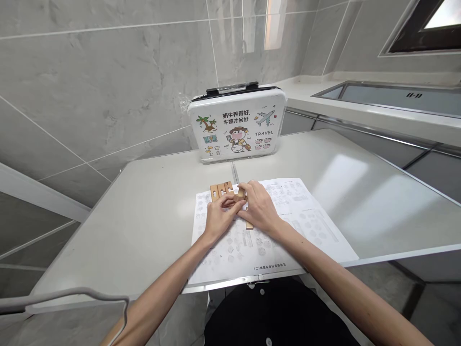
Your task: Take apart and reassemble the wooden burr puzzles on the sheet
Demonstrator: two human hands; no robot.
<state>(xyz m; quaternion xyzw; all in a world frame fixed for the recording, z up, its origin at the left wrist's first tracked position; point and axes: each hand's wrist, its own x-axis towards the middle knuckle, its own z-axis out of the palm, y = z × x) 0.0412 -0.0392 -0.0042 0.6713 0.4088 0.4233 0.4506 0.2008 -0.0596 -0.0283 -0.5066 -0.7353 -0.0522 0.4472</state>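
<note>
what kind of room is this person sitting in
Probably a kitchen or utility room, though I can't be sure: grey tiled wall and a pale counter with a grey panel set in it.

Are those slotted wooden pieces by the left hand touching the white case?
Apart: the head view shows a strip of tabletop between the slotted wooden pieces and the bottom of the white case.
</note>
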